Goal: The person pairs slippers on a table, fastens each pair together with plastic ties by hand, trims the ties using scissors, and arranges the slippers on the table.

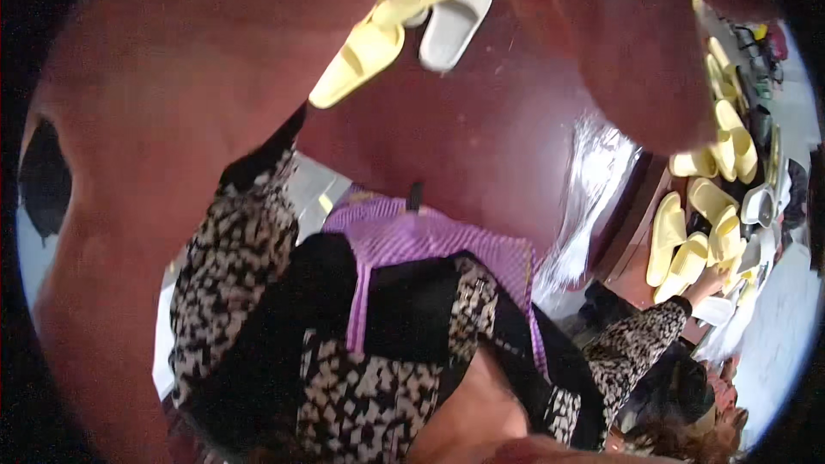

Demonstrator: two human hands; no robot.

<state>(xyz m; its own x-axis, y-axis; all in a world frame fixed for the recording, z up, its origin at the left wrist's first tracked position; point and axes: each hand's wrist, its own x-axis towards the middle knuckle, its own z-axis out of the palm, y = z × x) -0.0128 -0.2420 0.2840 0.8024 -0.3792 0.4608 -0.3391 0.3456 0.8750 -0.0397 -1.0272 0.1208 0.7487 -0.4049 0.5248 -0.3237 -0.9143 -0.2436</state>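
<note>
At the right, my right hand [710, 282] reaches into a group of slippers, its fingers closed on the edge of a yellow slipper [727, 241]. Other yellow slippers [667, 236] lie right beside it. My left arm, in a black and white patterned sleeve [241, 258], goes up and forward. Beyond its black cuff the left hand cannot be made out. Large blurred reddish-brown shapes very near the lens cover the upper left and upper right. Past their edge, a yellow slipper [361, 60] and a grey slipper [455, 30] show on the dark red table [447, 137].
Crumpled clear plastic wrap [593, 193] lies along the table's right side. White slippers [759, 204] sit among the yellow ones at far right. My purple striped apron [430, 232] is close to the table's near edge.
</note>
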